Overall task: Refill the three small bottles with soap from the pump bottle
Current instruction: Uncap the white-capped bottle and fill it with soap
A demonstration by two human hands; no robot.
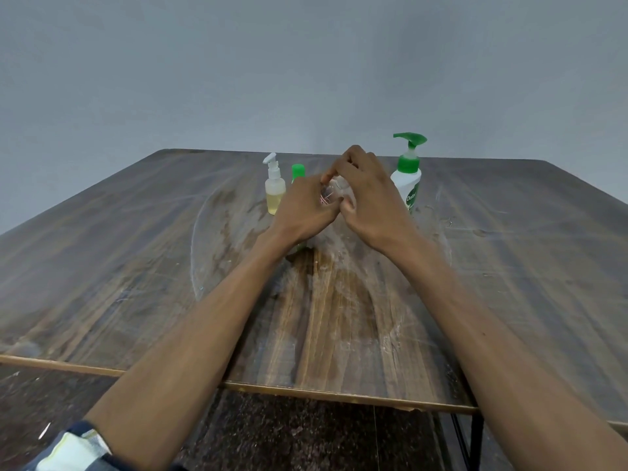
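Both hands meet over the middle of the wooden table [136, 266]. My left hand [306, 207] grips a small clear bottle [331, 195], mostly hidden between the hands. My right hand [365, 192] pinches the bottle's top with its fingertips. A small clear bottle with a white pump [274, 186], holding yellowish soap, stands to the left. A green-capped small bottle [298, 171] stands right behind my left hand. The white pump bottle with a green pump head [407, 175] stands upright just right of my right hand.
The tabletop is smeared with whitish streaks and some wet drops to the right of the pump bottle [448, 222]. A grey wall rises behind the table. The table's near edge [306, 392] runs above a dark speckled floor.
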